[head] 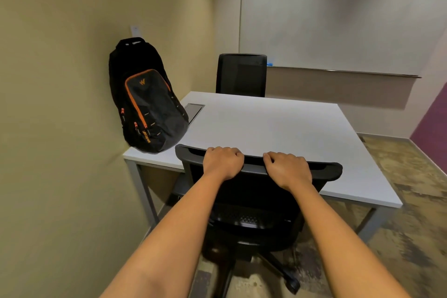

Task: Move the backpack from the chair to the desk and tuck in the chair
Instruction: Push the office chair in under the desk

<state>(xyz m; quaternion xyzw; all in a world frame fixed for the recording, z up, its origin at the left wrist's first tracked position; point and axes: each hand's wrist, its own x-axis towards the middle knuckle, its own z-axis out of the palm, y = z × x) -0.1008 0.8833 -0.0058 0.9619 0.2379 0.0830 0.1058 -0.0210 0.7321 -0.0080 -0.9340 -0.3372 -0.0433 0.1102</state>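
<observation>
While each hand, left hand (223, 162) and right hand (287, 168), grips the chair (256, 201), desk (278, 128) edge touches it.

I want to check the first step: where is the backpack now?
The backpack stands on the desk at its near-left corner, leaning against the wall, left of the chair both hands grip.

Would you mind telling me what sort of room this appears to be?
Probably a small office meeting room. A white desk stands against the wall with a black office chair on the near side and a second chair opposite, and a large whiteboard covers the far wall.
</observation>
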